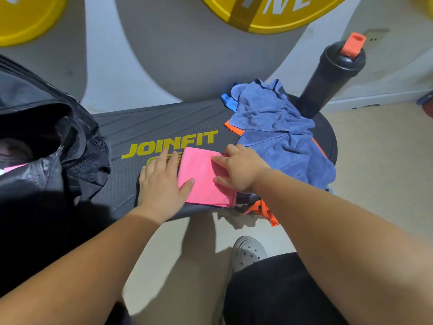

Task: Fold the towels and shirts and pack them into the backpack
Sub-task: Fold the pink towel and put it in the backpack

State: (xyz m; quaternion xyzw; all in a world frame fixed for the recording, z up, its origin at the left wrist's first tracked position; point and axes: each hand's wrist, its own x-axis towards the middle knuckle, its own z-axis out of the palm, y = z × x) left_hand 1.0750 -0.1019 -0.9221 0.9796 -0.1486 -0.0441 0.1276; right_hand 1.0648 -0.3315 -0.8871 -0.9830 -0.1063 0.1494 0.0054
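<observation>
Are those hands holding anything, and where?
The pink towel: left hand flat on its left edge, right hand on its right side; whether it pinches is unclear.

1. Pink towel (206,177): folded into a flat rectangle, centre of frame.
2. Blue towel (276,127): crumpled heap, right of centre, overlying an orange-edged garment (264,210).
3. Black backpack (46,141): open, far left.
</observation>
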